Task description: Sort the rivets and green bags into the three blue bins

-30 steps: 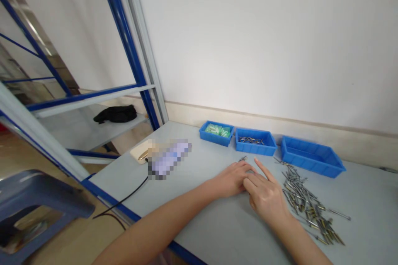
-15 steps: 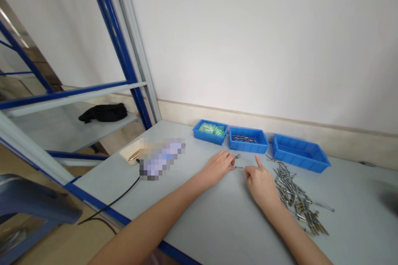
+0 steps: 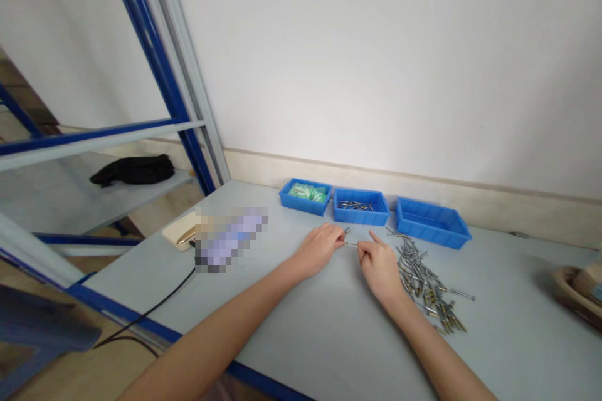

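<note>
A camera on the person's head looks forward and down across the counter (image 3: 305, 326), facing the white wall (image 3: 376, 62) that fills much of the upper frame. It sits a little back from the work — the left grip (image 3: 322, 249) and right grip (image 3: 380, 266) show small near the middle, both forearms (image 3: 235, 326) reaching in from the bottom edge. The wide view takes in a blue post (image 3: 145, 31) leaning at the left.

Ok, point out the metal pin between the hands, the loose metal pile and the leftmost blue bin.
Metal pin (image 3: 351, 244): head view, on its exposed shaft.
Loose metal pile (image 3: 420, 272): head view, near its middle.
Leftmost blue bin (image 3: 303, 204): head view, on its front wall.
</note>
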Motion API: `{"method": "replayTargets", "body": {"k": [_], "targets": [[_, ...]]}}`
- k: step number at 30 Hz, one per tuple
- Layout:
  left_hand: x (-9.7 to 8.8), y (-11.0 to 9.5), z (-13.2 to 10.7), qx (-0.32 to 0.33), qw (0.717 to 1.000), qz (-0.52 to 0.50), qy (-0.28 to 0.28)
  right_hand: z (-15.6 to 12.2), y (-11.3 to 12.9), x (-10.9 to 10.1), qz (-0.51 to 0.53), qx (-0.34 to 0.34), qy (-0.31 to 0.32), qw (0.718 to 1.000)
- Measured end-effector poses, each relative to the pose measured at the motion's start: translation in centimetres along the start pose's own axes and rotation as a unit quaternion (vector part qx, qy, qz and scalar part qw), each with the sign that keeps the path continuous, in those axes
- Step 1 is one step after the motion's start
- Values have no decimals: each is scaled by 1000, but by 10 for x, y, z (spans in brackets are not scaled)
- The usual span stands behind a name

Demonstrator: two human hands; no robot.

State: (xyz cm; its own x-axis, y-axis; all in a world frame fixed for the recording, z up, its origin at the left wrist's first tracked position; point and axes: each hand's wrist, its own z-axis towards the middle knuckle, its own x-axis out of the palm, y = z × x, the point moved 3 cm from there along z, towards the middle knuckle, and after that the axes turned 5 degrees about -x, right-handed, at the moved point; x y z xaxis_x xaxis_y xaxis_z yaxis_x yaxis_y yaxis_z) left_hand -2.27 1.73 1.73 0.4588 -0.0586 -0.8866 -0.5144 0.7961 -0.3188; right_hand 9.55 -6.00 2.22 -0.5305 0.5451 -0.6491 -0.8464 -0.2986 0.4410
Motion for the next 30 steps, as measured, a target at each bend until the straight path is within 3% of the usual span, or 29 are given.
{"method": "replayTargets", "body": {"k": [3,6,8,12,15,18,22,24,30], "targets": [[-4,-2,0,-4,1000,-17,-13,3,1,-3,105,2,-33,994],[-7,-3,1,-5,1000,-20,-18,6,1,-6,250,47,-52,966],[-7,-3,1,-4,1000,-23,-20,8,1,-7,371,91,-55,922],[-6,-2,1,5,999,-37,-16,11,6,-11,562,156,-55,810],[-5,-2,1,10,999,-49,-14,12,8,-15,619,176,-55,764],[-5,-2,0,9,998,-61,-12,13,9,-17,601,167,-45,780],[-5,-3,0,17,997,-82,-3,14,9,-18,489,146,-16,860],[-5,-4,0,16,996,-86,0,14,8,-18,444,137,-10,885],[-7,-5,-1,9,996,-86,-9,15,2,-20,422,128,-30,897]]}}
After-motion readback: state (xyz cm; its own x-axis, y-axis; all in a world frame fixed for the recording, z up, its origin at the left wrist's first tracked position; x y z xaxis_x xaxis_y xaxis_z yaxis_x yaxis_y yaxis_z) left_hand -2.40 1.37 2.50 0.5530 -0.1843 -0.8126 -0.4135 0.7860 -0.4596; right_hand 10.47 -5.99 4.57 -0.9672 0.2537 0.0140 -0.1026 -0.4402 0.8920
